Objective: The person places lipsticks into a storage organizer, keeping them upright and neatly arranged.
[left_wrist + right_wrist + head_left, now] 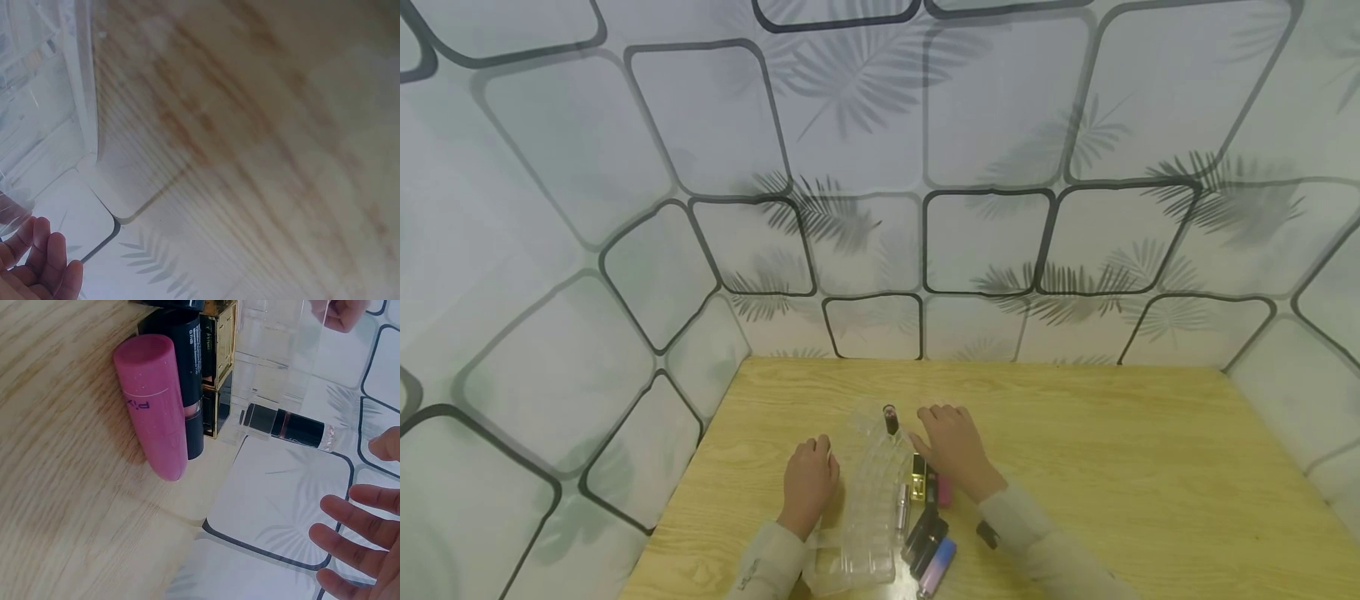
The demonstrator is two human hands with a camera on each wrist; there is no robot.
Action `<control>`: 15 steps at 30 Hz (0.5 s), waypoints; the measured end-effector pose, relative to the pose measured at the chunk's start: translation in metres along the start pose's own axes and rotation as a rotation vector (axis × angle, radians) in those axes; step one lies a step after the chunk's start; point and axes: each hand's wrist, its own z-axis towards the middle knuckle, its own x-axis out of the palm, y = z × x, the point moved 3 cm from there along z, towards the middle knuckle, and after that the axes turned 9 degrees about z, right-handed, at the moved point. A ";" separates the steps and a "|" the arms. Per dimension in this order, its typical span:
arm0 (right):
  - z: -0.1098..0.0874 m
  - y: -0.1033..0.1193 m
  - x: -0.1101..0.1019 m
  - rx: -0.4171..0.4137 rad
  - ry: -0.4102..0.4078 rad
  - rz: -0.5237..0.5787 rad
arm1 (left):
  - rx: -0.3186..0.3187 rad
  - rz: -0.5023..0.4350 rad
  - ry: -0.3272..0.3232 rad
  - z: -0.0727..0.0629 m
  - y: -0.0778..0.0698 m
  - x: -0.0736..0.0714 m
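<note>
A clear plastic lipstick organizer [871, 533] with stepped compartments stands on the table. My left hand [810, 483] is by its left side, fingers loosely bent; in the left wrist view the fingers [55, 259] appear close to the clear wall, and whether they touch it is unclear. One dark lipstick [289, 428] stands in the organizer's far end. Just right of that lipstick is my right hand [957, 450], its fingers spread and holding nothing. Beneath and beside this hand lie a pink tube [153, 406], a black lipstick [195, 434] and a gold-and-black lipstick [918, 477].
Nearer on the wooden table [1112, 467] lie a silver tube [902, 507], black tubes [925, 537] and a blue-purple tube [937, 568], right of the organizer. A small dark object [987, 534] is beside the right sleeve. Patterned cloth [872, 250] rises behind the table.
</note>
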 end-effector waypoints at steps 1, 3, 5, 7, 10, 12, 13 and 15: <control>-0.001 0.000 -0.001 -0.007 -0.006 -0.001 | 0.000 -0.001 0.000 0.000 0.000 0.000; -0.003 0.001 -0.004 -0.015 -0.008 0.002 | 0.002 -0.004 0.000 0.000 0.000 0.001; -0.005 0.001 -0.006 -0.016 -0.004 0.013 | 0.004 -0.009 0.001 0.000 0.000 0.001; -0.006 0.001 -0.008 -0.014 0.000 0.027 | 0.005 -0.011 0.003 -0.001 0.000 0.001; -0.009 0.002 -0.010 -0.013 -0.009 0.046 | 0.005 -0.013 0.004 -0.001 0.000 0.002; -0.011 0.001 -0.011 -0.016 -0.020 0.053 | 0.005 -0.013 0.002 -0.001 0.000 0.001; -0.011 0.001 -0.011 -0.017 -0.023 0.053 | 0.006 -0.012 0.002 -0.001 0.001 0.002; -0.013 0.001 -0.012 -0.020 -0.028 0.054 | 0.007 -0.013 -0.001 -0.001 0.000 0.001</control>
